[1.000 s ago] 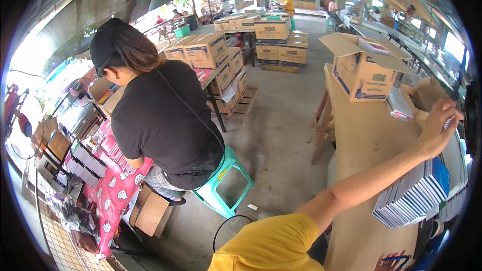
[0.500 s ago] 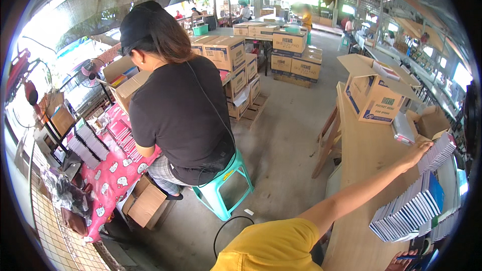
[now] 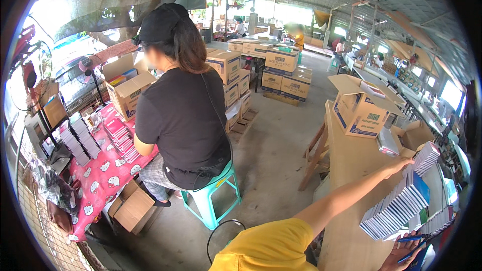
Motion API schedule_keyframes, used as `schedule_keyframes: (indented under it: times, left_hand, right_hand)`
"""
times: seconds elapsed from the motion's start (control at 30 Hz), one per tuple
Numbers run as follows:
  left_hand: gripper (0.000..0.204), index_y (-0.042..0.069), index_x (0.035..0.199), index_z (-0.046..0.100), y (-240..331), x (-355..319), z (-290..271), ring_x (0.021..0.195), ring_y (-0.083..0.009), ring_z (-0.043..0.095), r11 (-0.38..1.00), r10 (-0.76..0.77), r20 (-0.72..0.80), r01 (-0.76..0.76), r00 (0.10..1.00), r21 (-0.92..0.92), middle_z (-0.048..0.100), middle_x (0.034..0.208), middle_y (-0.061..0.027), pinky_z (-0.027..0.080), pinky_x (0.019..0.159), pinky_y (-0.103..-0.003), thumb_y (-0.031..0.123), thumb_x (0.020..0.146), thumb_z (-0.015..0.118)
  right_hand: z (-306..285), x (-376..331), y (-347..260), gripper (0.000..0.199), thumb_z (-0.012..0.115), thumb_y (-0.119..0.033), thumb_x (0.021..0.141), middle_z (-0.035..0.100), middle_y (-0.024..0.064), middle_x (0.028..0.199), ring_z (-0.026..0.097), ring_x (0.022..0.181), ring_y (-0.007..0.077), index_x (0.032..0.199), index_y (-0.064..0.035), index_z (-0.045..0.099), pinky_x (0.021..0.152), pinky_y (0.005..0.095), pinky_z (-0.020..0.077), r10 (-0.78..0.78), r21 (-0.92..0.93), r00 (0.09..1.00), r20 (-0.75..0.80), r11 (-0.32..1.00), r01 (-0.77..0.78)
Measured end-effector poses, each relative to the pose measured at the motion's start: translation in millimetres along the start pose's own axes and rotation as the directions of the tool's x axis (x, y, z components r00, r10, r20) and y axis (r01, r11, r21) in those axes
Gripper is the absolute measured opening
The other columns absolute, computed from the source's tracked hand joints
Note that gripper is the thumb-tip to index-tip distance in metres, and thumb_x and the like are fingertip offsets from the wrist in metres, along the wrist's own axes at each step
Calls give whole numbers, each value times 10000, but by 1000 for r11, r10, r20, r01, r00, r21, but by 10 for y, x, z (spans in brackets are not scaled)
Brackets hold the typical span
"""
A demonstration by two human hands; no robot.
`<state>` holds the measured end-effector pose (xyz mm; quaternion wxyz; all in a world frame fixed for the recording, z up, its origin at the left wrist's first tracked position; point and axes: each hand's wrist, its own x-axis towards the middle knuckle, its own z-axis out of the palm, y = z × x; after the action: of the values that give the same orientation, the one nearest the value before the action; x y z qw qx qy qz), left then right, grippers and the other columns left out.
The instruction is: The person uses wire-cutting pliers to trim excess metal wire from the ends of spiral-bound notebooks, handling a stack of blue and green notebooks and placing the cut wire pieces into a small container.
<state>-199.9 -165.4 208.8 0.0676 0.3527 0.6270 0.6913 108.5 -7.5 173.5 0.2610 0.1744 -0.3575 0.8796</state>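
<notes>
My left arm stretches across the wooden table, and my left hand (image 3: 400,164) grips the near-left end of a row of small spiral-edged notebooks (image 3: 426,159); its fingertips are partly hidden there. Closer to me stands a longer row of notebooks (image 3: 394,208) with pale page edges and a blue cover at its end. Low at the right rim, my right hand (image 3: 403,255) is closed around a thin blue-covered notebook (image 3: 409,239), only partly in view. More notebooks (image 3: 438,221) sit just beyond it.
An open carton (image 3: 364,115) and a plastic-wrapped pack (image 3: 387,142) stand on the wooden table (image 3: 346,195). At left, a person in black (image 3: 186,115) sits on a turquoise stool (image 3: 213,200) by a pink-covered table (image 3: 108,170). Stacked cartons (image 3: 286,83) stand farther off.
The view has swung slightly, shifting the table and cartons left and down. My left hand stays at the notebook row. My right hand has come further into view with the blue-covered notebook.
</notes>
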Motion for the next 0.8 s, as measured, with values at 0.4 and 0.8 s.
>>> schedule_keyframes:
  times: [0.4,0.8]
  left_hand:
    - [761,97,1476,405,-247,99,484,1398,-239,333,995,-10,92,19,996,-102,387,1524,-76,244,1153,-413,660,965,383]
    - [525,92,1063,588,-382,200,776,969,-152,513,971,127,-164,-157,978,-180,577,989,-34,403,885,-323,595,964,476]
  right_hand:
    - [140,-181,-126,483,518,-450,962,600,138,1268,581,1146,359,1383,-214,526,919,572,493,-67,-116,996,-60,991,59]
    - [162,-182,-58,454,535,-451,961,647,150,1172,624,1067,351,1300,-153,577,888,505,517,-55,-155,996,-66,987,44]
